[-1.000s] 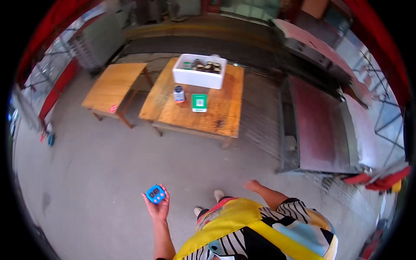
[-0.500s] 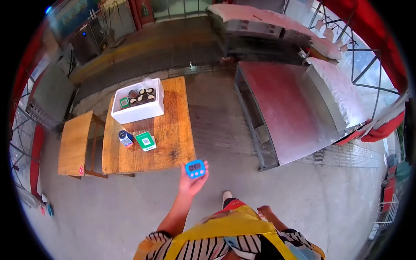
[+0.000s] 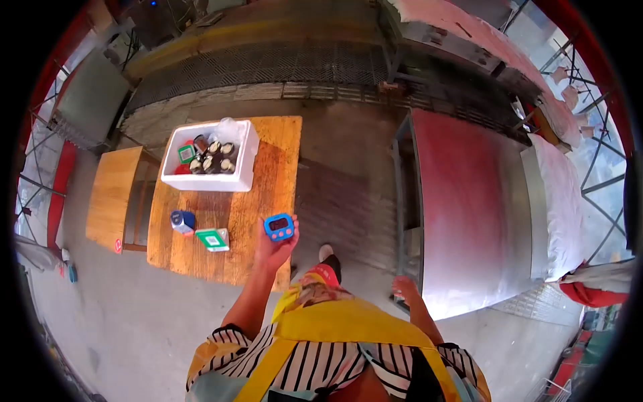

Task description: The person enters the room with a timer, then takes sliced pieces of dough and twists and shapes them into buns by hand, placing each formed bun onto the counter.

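Observation:
My left hand (image 3: 272,252) is closed around a blue digital timer (image 3: 279,227) with a dark display and pink buttons. It holds the timer up over the right front edge of the wooden table (image 3: 268,161). Low at my right side hangs my right hand (image 3: 404,288), loosely open with nothing visible in it, close to the edge of the metal-topped table (image 3: 469,221). On the wooden table, a green-and-white QR code stand (image 3: 213,239) is beside a small dark blue container (image 3: 182,222).
A white foam box (image 3: 207,181) on the wooden table holds several dark bottles (image 3: 211,163) with pale tops and another green QR card (image 3: 186,154). A wooden stool-like table (image 3: 112,194) stands to the left. Farther back is a long covered counter (image 3: 469,33).
I have moved forward, so the tables appear nearer. My left hand with the timer has gone left, over the wooden table's edge. My right hand has swung forward beside the metal table.

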Demonstrator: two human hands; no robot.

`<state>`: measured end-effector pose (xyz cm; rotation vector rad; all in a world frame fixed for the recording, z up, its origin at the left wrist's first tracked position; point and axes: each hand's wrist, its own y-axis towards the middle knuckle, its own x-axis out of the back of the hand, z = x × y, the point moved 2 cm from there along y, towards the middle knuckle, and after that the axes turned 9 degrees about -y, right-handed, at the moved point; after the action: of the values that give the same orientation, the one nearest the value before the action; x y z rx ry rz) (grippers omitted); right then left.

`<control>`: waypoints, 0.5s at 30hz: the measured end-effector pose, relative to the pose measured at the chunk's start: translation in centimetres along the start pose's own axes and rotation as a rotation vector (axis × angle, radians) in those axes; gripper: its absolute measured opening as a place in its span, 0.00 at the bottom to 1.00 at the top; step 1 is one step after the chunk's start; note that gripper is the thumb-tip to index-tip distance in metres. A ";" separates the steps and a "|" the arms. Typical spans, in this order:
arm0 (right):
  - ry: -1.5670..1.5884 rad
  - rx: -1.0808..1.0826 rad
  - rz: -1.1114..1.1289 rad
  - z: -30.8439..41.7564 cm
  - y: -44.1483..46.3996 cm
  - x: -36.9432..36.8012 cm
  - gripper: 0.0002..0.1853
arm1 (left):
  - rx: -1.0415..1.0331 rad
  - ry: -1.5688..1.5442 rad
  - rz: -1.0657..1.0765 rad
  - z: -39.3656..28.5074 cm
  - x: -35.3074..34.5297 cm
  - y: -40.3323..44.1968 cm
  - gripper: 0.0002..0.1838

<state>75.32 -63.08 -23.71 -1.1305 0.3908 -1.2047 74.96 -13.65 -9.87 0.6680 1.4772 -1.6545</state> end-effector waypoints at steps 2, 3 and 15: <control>0.058 -0.128 0.048 3.7 1.2 1.3 0.11 | 0.038 0.026 0.014 1.0 -4.0 6.2 0.39; 0.085 -0.194 0.070 5.5 1.8 2.4 0.12 | 0.084 0.025 0.039 1.8 -6.1 9.5 0.39; -0.051 -0.243 0.055 26.4 27.2 13.0 0.09 | 0.175 -0.016 0.210 -0.7 -28.0 44.0 0.39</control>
<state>114.65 -63.70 -31.10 -1.3480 0.5367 -1.0980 126.65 -6.72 -11.48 0.8729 1.2155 -1.6318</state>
